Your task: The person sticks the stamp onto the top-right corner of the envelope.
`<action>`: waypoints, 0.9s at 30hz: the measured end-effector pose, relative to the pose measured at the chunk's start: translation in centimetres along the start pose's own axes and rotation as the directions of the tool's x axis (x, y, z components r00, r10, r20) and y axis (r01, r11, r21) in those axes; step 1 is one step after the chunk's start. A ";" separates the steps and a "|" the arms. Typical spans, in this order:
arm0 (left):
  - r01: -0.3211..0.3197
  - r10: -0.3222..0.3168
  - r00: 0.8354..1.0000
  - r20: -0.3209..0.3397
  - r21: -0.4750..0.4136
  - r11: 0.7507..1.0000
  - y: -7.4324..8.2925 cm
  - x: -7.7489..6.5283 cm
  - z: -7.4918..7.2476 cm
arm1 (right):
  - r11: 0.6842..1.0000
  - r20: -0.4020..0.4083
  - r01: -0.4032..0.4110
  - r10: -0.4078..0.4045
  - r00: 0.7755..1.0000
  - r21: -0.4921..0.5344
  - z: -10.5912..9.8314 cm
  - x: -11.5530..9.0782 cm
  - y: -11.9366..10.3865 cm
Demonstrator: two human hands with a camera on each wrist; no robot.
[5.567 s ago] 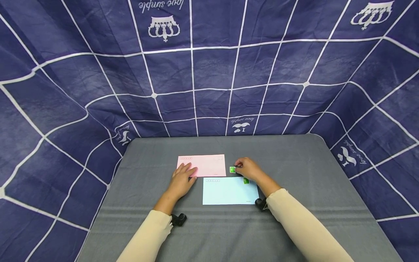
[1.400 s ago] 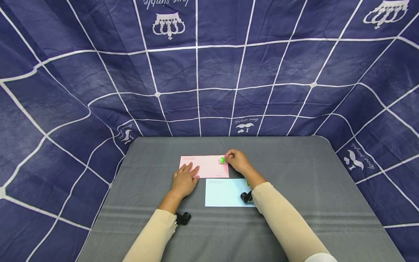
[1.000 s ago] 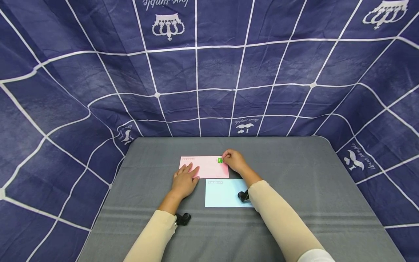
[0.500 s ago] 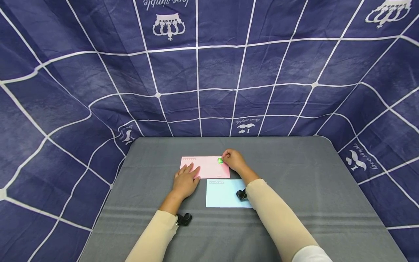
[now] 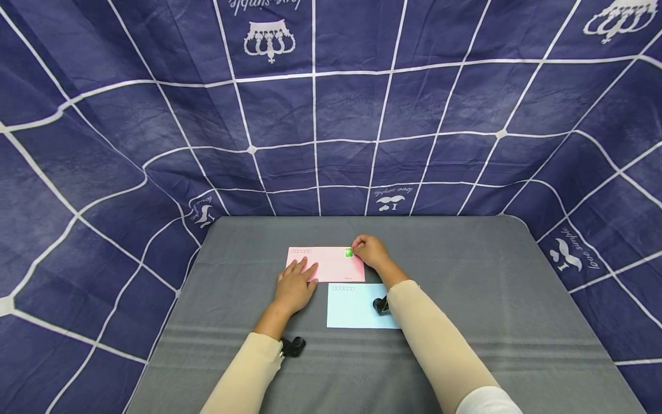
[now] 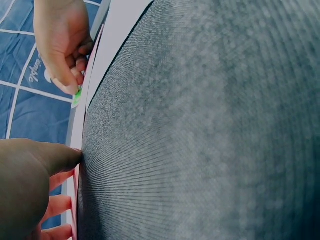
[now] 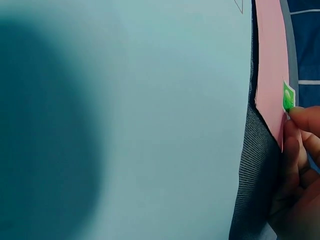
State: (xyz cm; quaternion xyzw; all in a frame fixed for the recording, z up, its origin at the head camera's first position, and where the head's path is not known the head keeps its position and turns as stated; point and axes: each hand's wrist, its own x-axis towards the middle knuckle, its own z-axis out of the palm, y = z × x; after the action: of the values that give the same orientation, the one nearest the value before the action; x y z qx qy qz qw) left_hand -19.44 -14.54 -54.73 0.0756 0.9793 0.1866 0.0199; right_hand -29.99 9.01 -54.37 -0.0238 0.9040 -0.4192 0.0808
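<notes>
A green postage stamp point(image 5: 349, 252) with a white border is at the top right corner of the pink envelope point(image 5: 336, 269). My right hand point(image 5: 370, 252) pinches its right edge between thumb and fingers; the right wrist view shows the stamp point(image 7: 288, 97) tilted up from the pink paper. My left hand point(image 5: 295, 288) rests with spread fingers on the pink envelope's lower left part. In the left wrist view, the left thumb point(image 6: 65, 157) lies along the envelope's near edge. Below, a light blue envelope point(image 5: 351, 307) lies flat, its right end hidden under the right forearm.
A grey cloth point(image 5: 233, 259) covers the table. A dark blue curtain point(image 5: 341, 109) with white lines stands round the back and sides. Black wrist cameras are strapped to both arms, the right camera point(image 5: 381, 305) hanging over the blue envelope.
My right hand has carried the stamp from the table onto the pink envelope's top right corner, shifting slightly left near the end. The forearm now hides the blue envelope's stamp. My left hand stays put.
</notes>
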 end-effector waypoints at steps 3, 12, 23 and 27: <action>-0.003 0.003 1.000 -0.002 -0.005 1.000 0.0 0.0 0.1 | 1.000 -0.002 -0.010 0.010 1.000 -0.016 0.1 0.1 0.1; 0.003 -0.003 1.000 -0.008 -0.026 1.000 0.1 -0.1 0.0 | 0.998 0.002 -0.033 0.033 0.999 -0.045 0.2 0.3 0.0; 0.004 -0.004 1.000 -0.005 -0.012 1.000 0.0 -0.1 0.0 | 0.997 0.005 -0.049 0.049 0.999 -0.056 0.2 0.3 -0.1; 0.003 -0.004 1.000 -0.006 -0.016 1.000 0.0 -0.1 0.1 | 0.997 0.007 -0.062 0.062 0.998 -0.041 0.2 0.2 -0.1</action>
State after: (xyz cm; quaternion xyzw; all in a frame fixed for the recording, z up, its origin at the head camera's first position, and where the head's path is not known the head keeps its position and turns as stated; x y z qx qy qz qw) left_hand -19.33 -14.50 -54.78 0.0731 0.9780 0.1945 0.0178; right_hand -30.19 8.72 -54.47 0.0009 0.9124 -0.3977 0.0968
